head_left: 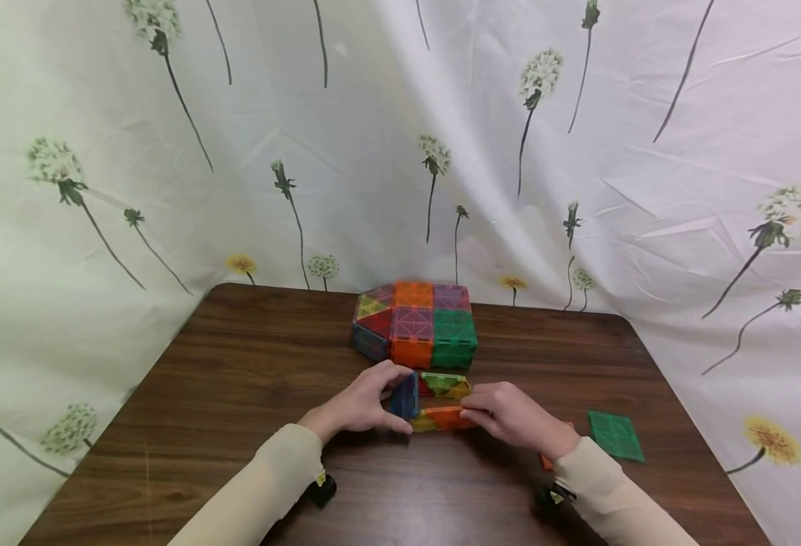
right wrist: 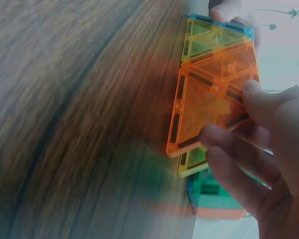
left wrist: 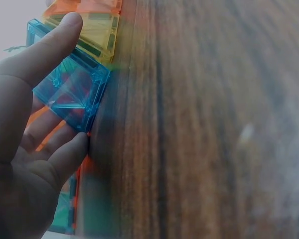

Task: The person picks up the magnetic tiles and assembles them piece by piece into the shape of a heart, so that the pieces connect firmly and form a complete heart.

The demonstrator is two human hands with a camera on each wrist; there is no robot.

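Several translucent magnetic tiles stand on edge as a low outline at the table's middle. My left hand holds the blue magnetic tile at its left end; the thumb tip lies over the yellow triangular tile beside it. At the front right, my right hand pinches an orange magnetic tile between thumb and fingers. That tile's edge meets another orange piece next to the yellow one. Behind them stands a back row of tiles in red, green and yellow.
Beyond the hands sits a larger closed block of coloured tiles, pointed at its left. A green square tile lies flat to the right. Another orange tile shows partly under the right wrist. A flower-print cloth hangs behind the wooden table.
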